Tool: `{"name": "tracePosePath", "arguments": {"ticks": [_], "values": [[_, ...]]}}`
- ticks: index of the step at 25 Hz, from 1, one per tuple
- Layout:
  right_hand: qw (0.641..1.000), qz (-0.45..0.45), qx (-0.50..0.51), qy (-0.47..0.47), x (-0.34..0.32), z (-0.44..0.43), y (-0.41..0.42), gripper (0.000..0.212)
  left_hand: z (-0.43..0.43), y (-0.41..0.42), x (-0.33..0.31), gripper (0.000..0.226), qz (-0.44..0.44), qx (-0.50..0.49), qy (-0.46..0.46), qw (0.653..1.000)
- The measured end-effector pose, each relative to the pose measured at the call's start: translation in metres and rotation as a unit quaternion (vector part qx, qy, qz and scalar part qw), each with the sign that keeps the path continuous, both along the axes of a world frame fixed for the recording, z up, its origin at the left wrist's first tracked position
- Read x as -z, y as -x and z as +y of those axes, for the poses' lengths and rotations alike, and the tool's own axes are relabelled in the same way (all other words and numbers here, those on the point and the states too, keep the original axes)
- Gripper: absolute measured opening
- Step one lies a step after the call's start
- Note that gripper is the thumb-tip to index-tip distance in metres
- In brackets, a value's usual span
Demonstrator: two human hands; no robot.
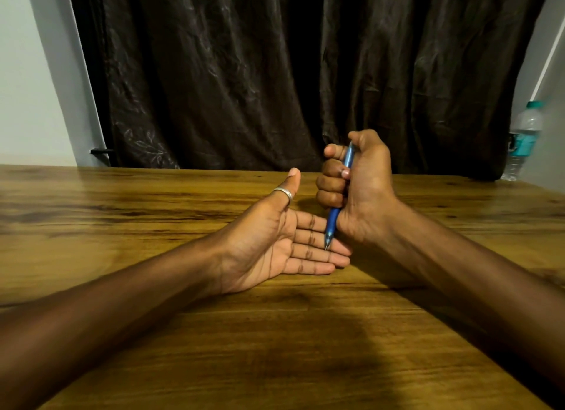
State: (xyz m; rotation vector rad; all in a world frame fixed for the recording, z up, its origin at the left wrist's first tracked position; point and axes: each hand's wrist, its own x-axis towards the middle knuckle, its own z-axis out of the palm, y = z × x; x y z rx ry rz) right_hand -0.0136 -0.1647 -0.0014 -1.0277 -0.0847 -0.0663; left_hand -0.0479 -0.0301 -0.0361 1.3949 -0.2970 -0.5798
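Observation:
My right hand [357,189] grips a blue pen [332,223] in a fist, upright, tip pointing down. The pen's upper end shows under my thumb, and its middle is hidden by my curled fingers. My left hand [275,244] lies palm up over the wooden table [153,226], fingers straight and together, thumb raised with a silver ring on it. The pen's tip sits right at my left fingers; whether it touches them I cannot tell.
A dark curtain [275,73] hangs behind the table's far edge. A clear water bottle [524,140] with a teal cap and label stands at the far right edge. Pale walls flank the curtain on both sides.

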Motion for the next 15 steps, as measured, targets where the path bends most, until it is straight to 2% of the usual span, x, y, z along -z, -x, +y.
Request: {"name": "tracePosePath", "arguments": {"ticks": [15], "values": [[1.000, -0.017, -0.002, -0.002, 0.0004, -0.0011, 0.0014, 0.038, -0.0003, 0.0001, 0.0002, 0.098, -0.010, 0.002, -0.013, 1.000]]}}
